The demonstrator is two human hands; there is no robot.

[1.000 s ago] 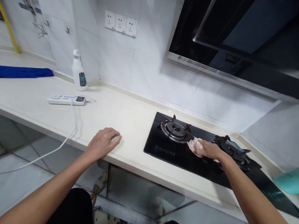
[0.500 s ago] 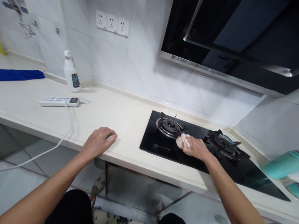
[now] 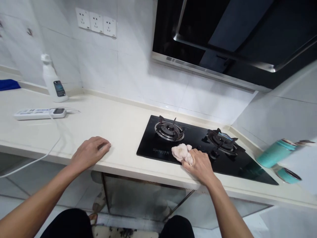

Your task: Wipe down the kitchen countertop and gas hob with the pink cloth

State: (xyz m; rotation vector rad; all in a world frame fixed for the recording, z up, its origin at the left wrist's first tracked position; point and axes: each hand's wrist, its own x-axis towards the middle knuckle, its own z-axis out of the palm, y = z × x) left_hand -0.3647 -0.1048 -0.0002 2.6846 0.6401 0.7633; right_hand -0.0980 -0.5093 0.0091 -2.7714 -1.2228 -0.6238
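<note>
My right hand [image 3: 200,165] grips a crumpled, pale pink cloth [image 3: 181,153], which lies against the front part of the black glass gas stove [image 3: 146,145]. The cloth sits just in front of the left burner [image 3: 169,130] and covers part of the area beside the printed brand name. To the left, my left hand [image 3: 89,152] rests on the cream countertop [image 3: 119,122] near its front edge. It holds nothing, its fingers loosely bent with a gap between thumb and forefinger. The right burner [image 3: 222,141] stands beyond my right hand.
A white spray bottle [image 3: 53,81] and a white power strip [image 3: 41,114] with a cable stand at the left. Blue cloth [image 3: 8,85] lies behind them. Teal containers [image 3: 276,152] are on the right. A black range hood [image 3: 223,39] overhangs the stove.
My right hand has drawn the cloth away from the left burner toward the stove's front edge. My left hand stays on the counter. The view has turned rightward.
</note>
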